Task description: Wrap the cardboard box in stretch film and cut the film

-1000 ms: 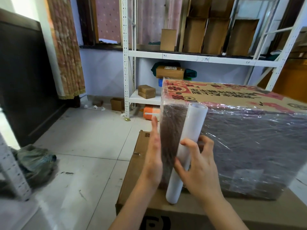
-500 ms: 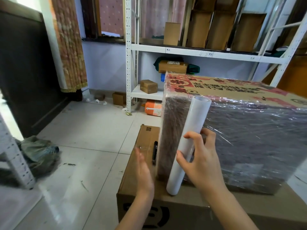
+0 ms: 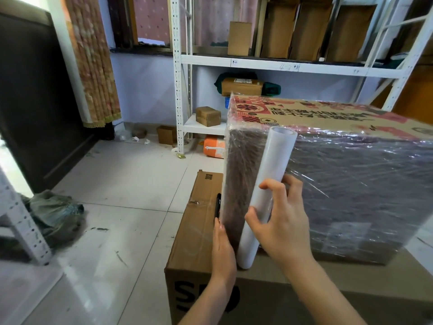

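Film already covers the cardboard box (image 3: pixel 339 174) on the near side and on the narrow left end, where we see it shiny and wrinkled, and it also folds a little over the top edge. The box stands on a bigger brown carton (image 3: pixel 199 231), in front of us and to the right. We judge that the wrapping itself is mostly done, though the far sides are hidden from us.

Our right hand (image 3: pixel 283 221) grips the film roll (image 3: pixel 267 195), with thumb and fingers curled around its lower half. The roll stands almost upright, tilted a little, just beside the left corner of the box, and its bottom end rests on the carton. Our left hand (image 3: pixel 222 249) is flat, with straight fingers, and it presses against the lower part of the wrapped left end; it holds nothing.

What remains, as we judge it, is the cut. The film seems still joined to the roll. A dark thin object (image 3: pixel 218 205) lies on the carton near the left hand; we cannot tell if it is a cutter.
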